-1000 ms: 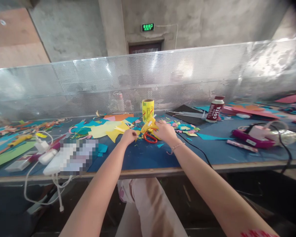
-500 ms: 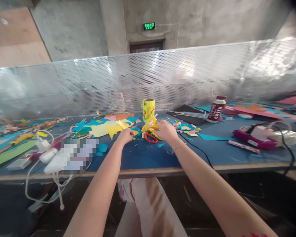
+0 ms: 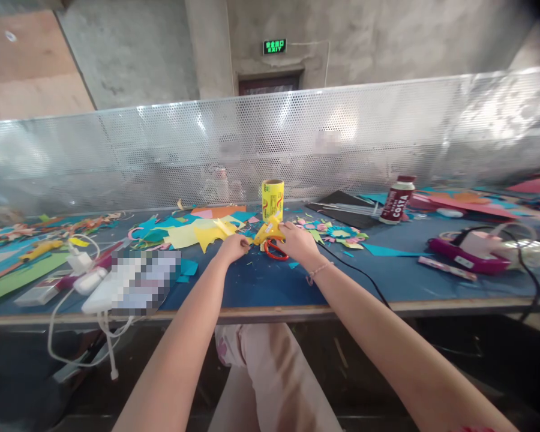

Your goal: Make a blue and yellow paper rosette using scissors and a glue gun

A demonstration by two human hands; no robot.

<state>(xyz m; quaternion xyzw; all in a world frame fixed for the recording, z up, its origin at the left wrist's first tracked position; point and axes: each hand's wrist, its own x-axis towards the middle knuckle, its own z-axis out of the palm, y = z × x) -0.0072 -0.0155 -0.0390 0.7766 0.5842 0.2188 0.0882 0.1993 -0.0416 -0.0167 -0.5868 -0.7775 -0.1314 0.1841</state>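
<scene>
Item 1. Glue gun (image 3: 267,231), yellow. In my right hand (image 3: 298,243), fingers wrapped round the grip end, closed on it. Loc: mid desk (image 3: 261,282), just in front of the yellow tape roll (image 3: 272,200), over the red-handled scissors (image 3: 275,250). Black cord (image 3: 355,271) trails from my right wrist area toward the desk's near edge.

Change vs. a sec ago: the gun sat higher w/ its body tipped up; now it's lower and flatter, nozzle brought down toward my left hand. Both hands have closed in; gap between them is smaller. My read: gun has gone from being carried to being aimed, so a dab on the piece looks near, not yet made as far as I can see.

Axis/heading: long axis runs roughly left-right across the desk, near level. Nozzle end points to my left, at the left fingertips; grip end is under my right palm. Trigger state: can't tell.

Item 2. Left hand (image 3: 234,246). Fingers pinched shut on a small yellow paper piece (image 3: 247,241), held just beside the nozzle. Whether nozzle touches paper: too small to tell.

Item 3. Surrounds. Yellow and teal paper offcuts (image 3: 193,234) left of my left hand; paper flower bits (image 3: 337,233) right of my right hand; Costa bottle (image 3: 396,200) well apart to the right; white charger and cable (image 3: 87,279) far left.
</scene>
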